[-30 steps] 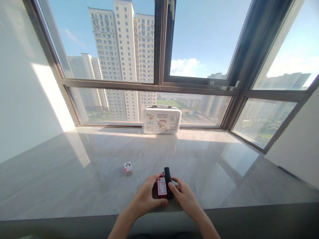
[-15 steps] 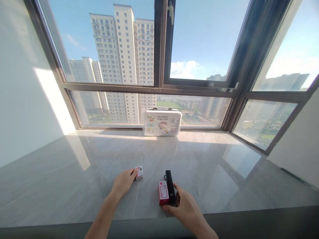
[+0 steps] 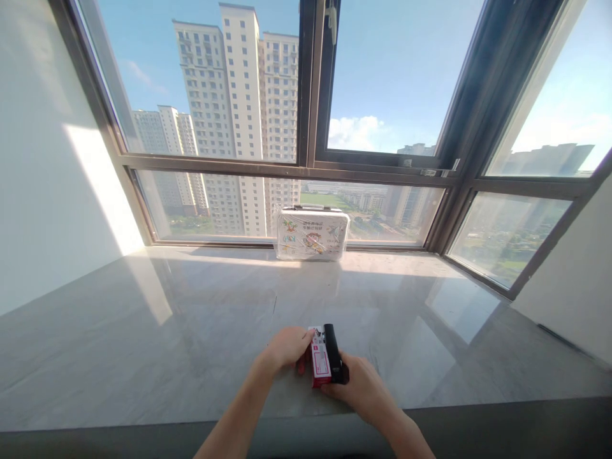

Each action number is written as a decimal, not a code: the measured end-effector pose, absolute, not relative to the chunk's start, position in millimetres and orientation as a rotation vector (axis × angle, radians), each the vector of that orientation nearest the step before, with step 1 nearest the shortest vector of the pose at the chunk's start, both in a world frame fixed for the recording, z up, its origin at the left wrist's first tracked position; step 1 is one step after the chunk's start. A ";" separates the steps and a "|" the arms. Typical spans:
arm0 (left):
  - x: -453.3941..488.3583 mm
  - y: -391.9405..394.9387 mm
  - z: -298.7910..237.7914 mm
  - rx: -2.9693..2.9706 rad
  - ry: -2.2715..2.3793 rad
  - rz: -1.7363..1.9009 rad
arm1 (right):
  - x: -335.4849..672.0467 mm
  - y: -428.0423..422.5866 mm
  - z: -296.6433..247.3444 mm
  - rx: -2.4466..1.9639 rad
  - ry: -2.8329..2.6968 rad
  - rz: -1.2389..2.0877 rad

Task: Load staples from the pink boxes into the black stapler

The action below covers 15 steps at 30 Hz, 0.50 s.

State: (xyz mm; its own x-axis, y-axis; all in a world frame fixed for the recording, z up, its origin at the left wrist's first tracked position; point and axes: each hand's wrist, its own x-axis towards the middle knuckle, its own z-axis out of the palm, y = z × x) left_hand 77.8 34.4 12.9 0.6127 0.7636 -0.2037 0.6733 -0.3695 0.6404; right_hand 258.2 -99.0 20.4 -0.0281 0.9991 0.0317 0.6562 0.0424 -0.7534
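Observation:
My left hand point(image 3: 285, 347) is closed on a small white and red box point(image 3: 315, 331) and presses it against the far end of a red and white box point(image 3: 320, 366). A black stapler point(image 3: 333, 357) lies right beside that red box on the grey marble sill point(image 3: 167, 331). My right hand point(image 3: 359, 387) wraps round the near end of the stapler and the red box from the right. Both hands are close together near the sill's front edge.
A white illustrated case point(image 3: 311, 236) wrapped in plastic stands against the window at the back of the sill. Dark window frames point(image 3: 306, 169) run behind it. White walls close the sill on the left and right.
My left hand reached left to the small box, took it, and has brought it right against the red box. My right hand stayed on the stapler.

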 end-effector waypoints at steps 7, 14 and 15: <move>192.5 28.7 7.6 2.008 1.041 0.013 | 354.2 -108.6 25.1 -1.723 -1.631 0.869; 281.2 19.1 11.1 1.924 1.032 -0.075 | 433.3 -116.5 13.3 -1.733 -1.600 0.947; 286.1 18.0 11.0 1.910 1.042 -0.073 | 439.0 -116.4 10.2 -1.730 -1.609 0.940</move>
State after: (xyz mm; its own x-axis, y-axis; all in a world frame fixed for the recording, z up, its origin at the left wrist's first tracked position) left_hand 286.1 18.0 11.0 0.6387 0.6318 -0.4392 0.6867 -0.2104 0.6959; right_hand 439.0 -116.4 10.2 0.0192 0.9945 -0.1030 0.5780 -0.0951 -0.8105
